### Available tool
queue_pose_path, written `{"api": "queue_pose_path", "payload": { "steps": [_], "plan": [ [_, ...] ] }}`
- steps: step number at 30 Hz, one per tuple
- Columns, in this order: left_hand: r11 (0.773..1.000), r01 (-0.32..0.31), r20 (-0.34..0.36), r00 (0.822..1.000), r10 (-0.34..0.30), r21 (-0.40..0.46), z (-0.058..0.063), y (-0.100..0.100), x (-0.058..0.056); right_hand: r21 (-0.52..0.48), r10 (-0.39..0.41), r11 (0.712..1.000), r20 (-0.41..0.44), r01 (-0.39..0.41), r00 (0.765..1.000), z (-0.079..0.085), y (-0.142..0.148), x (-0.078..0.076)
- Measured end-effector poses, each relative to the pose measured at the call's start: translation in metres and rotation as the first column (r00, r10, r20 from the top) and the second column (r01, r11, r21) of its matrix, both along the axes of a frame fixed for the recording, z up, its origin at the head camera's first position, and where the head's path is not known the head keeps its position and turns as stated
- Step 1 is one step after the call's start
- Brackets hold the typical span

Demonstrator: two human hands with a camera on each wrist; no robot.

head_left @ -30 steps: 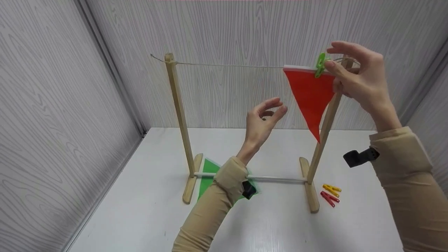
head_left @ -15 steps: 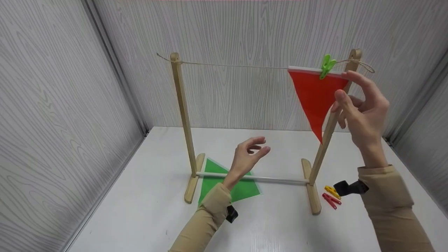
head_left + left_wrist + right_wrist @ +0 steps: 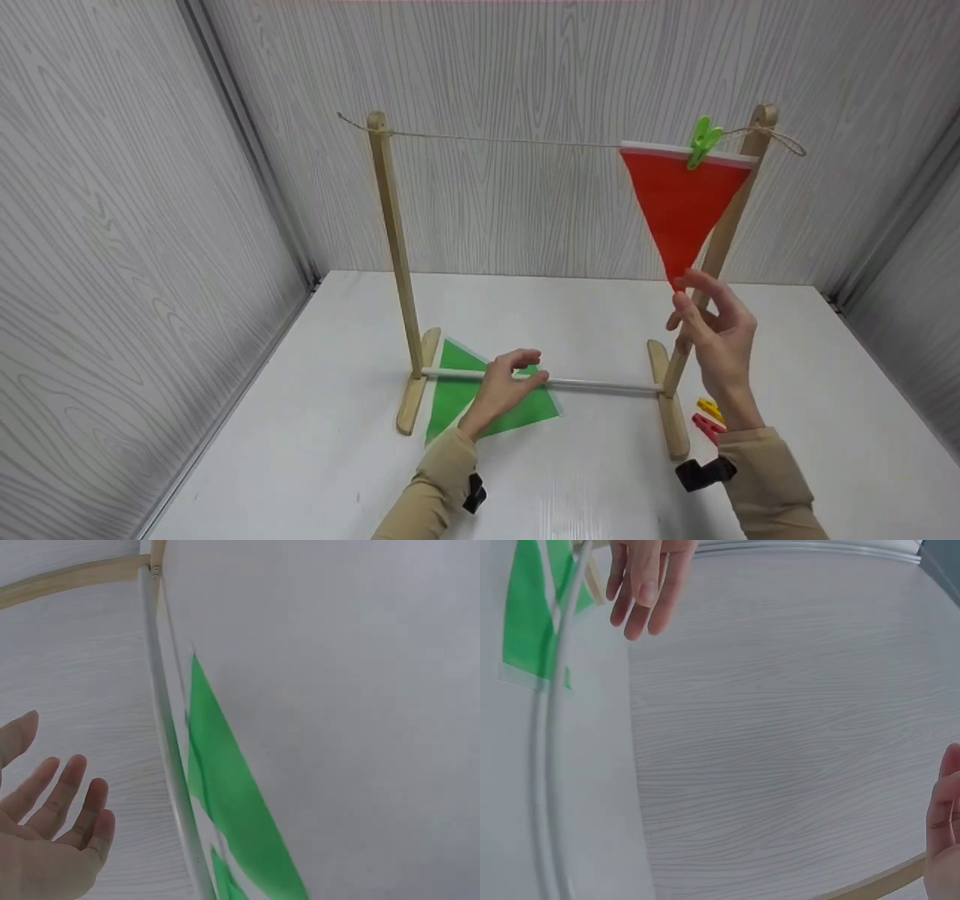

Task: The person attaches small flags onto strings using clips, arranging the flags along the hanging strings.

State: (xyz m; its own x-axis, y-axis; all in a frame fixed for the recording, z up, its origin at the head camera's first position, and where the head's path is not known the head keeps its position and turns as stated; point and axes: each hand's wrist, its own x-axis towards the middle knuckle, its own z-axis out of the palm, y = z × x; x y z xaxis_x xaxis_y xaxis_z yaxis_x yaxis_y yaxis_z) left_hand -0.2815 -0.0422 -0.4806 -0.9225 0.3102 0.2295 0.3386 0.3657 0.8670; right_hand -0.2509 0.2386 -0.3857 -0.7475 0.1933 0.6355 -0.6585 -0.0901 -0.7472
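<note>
One red flag (image 3: 686,206) hangs clipped to the line (image 3: 510,140); green cloth (image 3: 451,397), we judge, remains unhung. Our left hand (image 3: 504,384) and right hand (image 3: 716,330) appear empty, fingers relaxed.

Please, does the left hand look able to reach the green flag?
Probably yes: the left hand is empty and near the green flag, though the white bar crosses over it.

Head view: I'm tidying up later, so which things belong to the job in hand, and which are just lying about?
In the job, I judge:
red triangular flag
bright-green plastic clothespin
thin beige twine
pale wooden two-post stand

Lying loose, though probably for the same job:
green, white-edged flag material
yellow plastic clothespin
red plastic clothespin
</note>
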Motion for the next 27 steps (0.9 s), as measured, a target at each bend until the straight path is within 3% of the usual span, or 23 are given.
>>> {"api": "queue_pose_path", "payload": {
  "steps": [6,9,12,16,27],
  "plan": [
    [0.999,0.017,0.096,0.995,-0.013,-0.037,-0.017,-0.008,0.005,-0.025,-0.015,1.0,0.144,0.019,0.989,-0.043,-0.008,0.002],
    [0.998,0.027,0.144,0.989,-0.02,-0.052,-0.023,-0.011,0.007,-0.039,-0.007,0.999,0.233,0.017,0.973,-0.063,-0.011,0.001],
    [0.997,0.029,0.163,0.986,-0.016,-0.078,-0.027,-0.014,0.008,-0.028,-0.012,0.999,0.373,0.024,0.928,-0.082,-0.014,0.001],
    [0.992,0.029,0.151,0.989,-0.01,-0.123,-0.032,-0.017,0.01,0.013,-0.017,1.0,0.53,0.012,0.848,-0.103,-0.018,0.002],
    [0.981,0.093,0.146,0.987,-0.068,-0.173,-0.033,-0.019,0.011,0.121,0.012,0.984,0.692,-0.133,0.722,-0.132,-0.033,-0.002]
  ]
}}
